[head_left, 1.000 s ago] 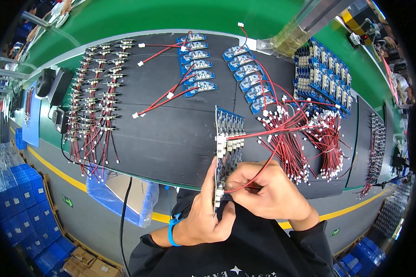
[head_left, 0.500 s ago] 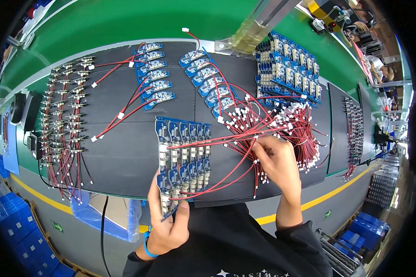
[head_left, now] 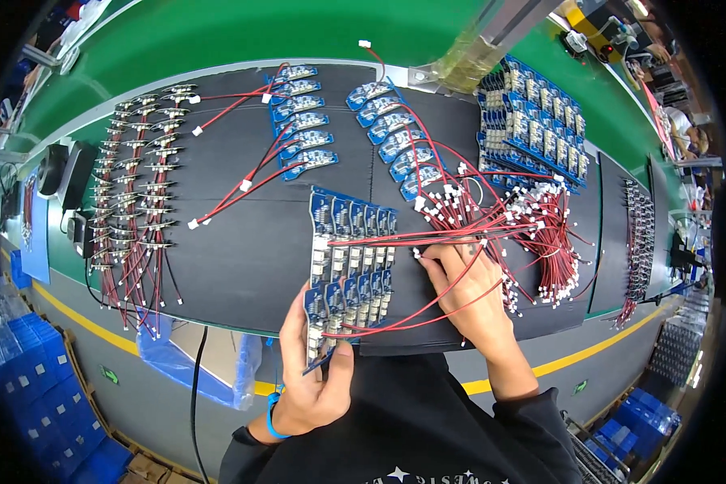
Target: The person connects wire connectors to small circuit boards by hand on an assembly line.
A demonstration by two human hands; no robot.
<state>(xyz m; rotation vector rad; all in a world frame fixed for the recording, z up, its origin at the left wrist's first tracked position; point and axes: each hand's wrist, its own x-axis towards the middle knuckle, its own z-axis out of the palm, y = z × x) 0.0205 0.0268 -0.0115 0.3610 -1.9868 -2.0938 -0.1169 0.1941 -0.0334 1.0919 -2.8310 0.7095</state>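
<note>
My left hand [head_left: 319, 391] grips the lower edge of a panel of blue circuit boards [head_left: 353, 230], tilted above the black mat. Its thumb lies at the lower edge, with fingers at the left side. Red and black wires stretch from the panel to the right, passing over my right hand [head_left: 476, 298]. The right thumb and index finger are pinched on a wire lead, whose white connector [head_left: 418, 253] pokes out at the fingertips. Beside that hand lies a large bundle of red-and-black wire leads [head_left: 552, 258] with white connectors; the hand partly hides some of them.
Two board strips with wires, a left one [head_left: 302, 121] and a right one [head_left: 395, 137], lie on the black mat [head_left: 234, 266]. Stacked board panels [head_left: 532, 121] stand at the back right, near a metal post [head_left: 492, 40]. Wired boards [head_left: 141, 169] hang in rows at left.
The whole view has shifted, so the table's things appear farther right. My right hand has come closer to the panel, and a white connector now shows at its fingertips. The left hand keeps its hold.
</note>
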